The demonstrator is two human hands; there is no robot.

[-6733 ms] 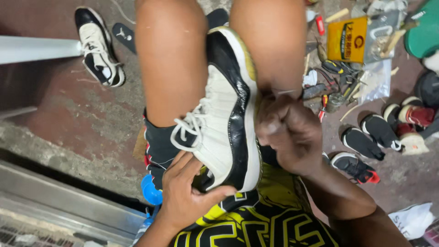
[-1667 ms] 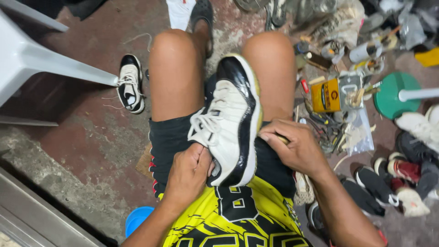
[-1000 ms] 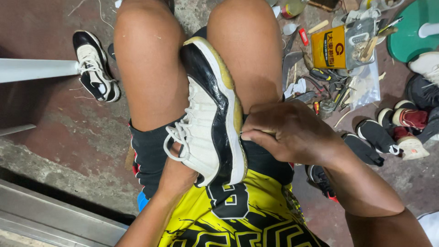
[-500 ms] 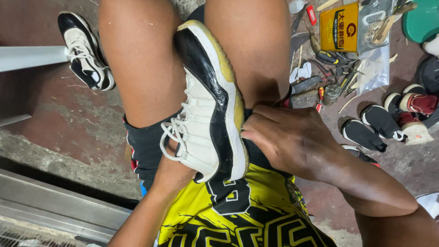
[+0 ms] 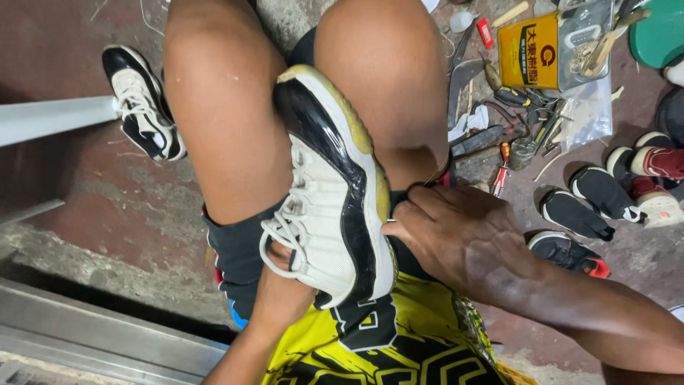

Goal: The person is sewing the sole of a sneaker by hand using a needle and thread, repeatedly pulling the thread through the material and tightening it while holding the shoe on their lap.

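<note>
While left hand [image 5: 281, 267] sits hidden inside sneaker [image 5: 331, 192], grip unclear, right hand [image 5: 459, 239] curled, fingertips pressing sole edge.

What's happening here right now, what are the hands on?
A seated person holds a white and black sneaker wedged between the knees, sole edge turned to the right. The left hand is inside the sneaker, out of sight past the wrist. The right hand presses its fingertips against the sole edge near the heel. Tools, a yellow tin and more shoes lie on the floor alongside.
</note>
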